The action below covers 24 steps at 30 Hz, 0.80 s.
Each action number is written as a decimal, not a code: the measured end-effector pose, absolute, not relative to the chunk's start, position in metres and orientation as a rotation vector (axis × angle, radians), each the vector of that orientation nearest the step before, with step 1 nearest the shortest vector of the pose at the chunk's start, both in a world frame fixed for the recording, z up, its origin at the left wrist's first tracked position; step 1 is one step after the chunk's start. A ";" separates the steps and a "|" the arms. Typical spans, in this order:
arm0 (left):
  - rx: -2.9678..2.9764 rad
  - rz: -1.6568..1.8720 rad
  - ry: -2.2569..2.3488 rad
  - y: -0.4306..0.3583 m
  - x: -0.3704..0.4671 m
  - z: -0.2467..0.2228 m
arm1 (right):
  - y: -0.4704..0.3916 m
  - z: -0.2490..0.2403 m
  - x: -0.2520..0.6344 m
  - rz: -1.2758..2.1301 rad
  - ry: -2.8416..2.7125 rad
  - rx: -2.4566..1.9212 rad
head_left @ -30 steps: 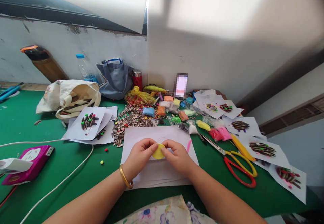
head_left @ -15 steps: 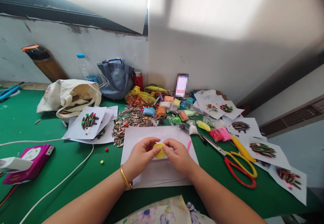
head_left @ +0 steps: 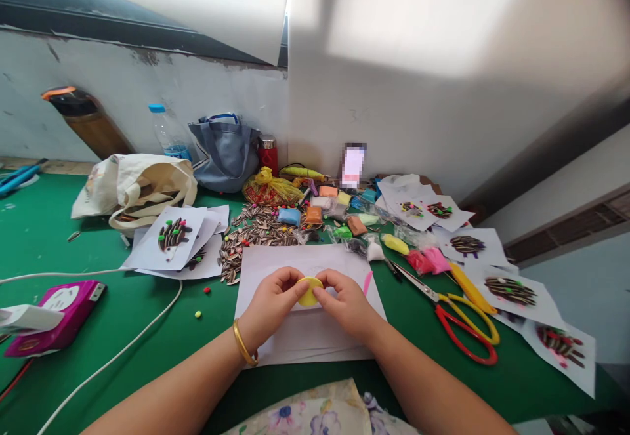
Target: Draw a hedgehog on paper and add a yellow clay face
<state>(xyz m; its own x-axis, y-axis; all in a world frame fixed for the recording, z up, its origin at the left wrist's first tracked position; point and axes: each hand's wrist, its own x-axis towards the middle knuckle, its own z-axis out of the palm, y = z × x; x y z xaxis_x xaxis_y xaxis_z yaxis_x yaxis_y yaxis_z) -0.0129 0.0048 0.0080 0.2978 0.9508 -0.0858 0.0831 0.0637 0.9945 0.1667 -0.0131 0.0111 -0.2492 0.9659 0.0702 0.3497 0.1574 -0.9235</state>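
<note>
A flattened yellow disc of modelling clay is pinched between both hands. My left hand, with a gold bangle at the wrist, is closed with thumb and fingers on the disc's left edge. From the other side, my right hand grips its right edge. Both hands are over a stack of white paper, which bears a faint pencil drawing partly hidden behind the fingers. A small pink strip lies at the paper's right side.
Sunflower seeds are heaped behind the paper. Packets of coloured clay, such as an orange one, lie beyond. Scissors rest at right, near seed-decorated sheets. A white cable and purple power strip are at left.
The yellow clay disc has tilted and shifted slightly left between my fingers. Both hands keep their hold, with small finger movements.
</note>
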 end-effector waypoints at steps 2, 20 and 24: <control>1.331 0.906 1.053 0.005 -0.013 0.008 | -0.013 0.012 0.167 1.082 -1.708 -1.256; 1.256 0.946 1.056 0.006 -0.013 0.008 | -0.013 0.009 0.166 1.157 -1.617 -1.226; 1.317 0.931 1.050 0.007 -0.014 0.006 | -0.013 0.008 0.165 1.135 -1.600 -1.245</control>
